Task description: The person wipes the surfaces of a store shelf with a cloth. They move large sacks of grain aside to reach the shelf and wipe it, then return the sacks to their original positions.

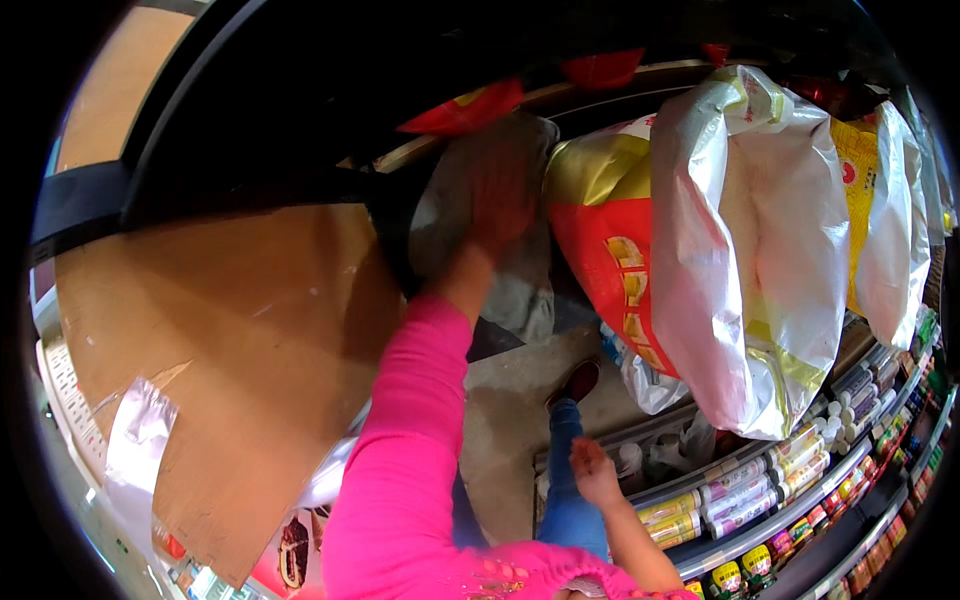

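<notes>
My left hand (504,196) reaches forward, blurred and in shade, and rests against a grey cloth (517,300); whether its fingers grip the cloth is unclear. To the right of the cloth stands a red and gold printed sack (600,247) with its white rim (694,262) rolled down; a pale inner surface shows within. My right hand (595,469) hangs low beside my jeans with its fingers curled, near the shelves, and no object can be made out in it.
A large brown cardboard sheet (247,337) lies at the left. Yellow packaging (860,202) with another white rim stands at the far right. Shelves of cylindrical packs (739,495) and jars (756,561) curve along the lower right. Concrete floor (510,420) shows around my shoe (583,379).
</notes>
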Tool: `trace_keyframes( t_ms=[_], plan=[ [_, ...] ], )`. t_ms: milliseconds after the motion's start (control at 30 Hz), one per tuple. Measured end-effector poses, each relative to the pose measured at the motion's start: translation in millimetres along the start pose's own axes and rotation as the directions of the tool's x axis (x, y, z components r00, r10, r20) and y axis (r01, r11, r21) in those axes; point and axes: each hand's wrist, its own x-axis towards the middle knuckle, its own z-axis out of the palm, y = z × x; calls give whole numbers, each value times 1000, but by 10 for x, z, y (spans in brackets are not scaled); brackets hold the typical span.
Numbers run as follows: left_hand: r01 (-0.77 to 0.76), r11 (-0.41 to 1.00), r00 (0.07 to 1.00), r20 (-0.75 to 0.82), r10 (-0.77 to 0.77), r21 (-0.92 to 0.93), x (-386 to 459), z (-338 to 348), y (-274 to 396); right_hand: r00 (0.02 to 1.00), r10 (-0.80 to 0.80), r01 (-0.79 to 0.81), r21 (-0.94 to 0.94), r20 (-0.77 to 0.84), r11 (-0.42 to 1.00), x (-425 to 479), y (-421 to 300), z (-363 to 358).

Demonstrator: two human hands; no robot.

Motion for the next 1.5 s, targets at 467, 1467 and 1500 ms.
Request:
trace_keyframes(
  t_ms=[467, 1467, 1500],
  plan=[
    [393, 913, 917, -24, -398, -111, -542, 476, -499, 995, 71, -86, 228, 71, 970, 70, -11, -26],
    [432, 888, 900, 142, -413, -158, -1377, 178, 266, 924, 232, -365, 518, 304, 774, 1, 71, -117],
    [422, 892, 905, 130, -405, -163, -1368, 187, 256, 926, 231, -363, 529, 300, 767, 10, 152, -173]
  ],
)
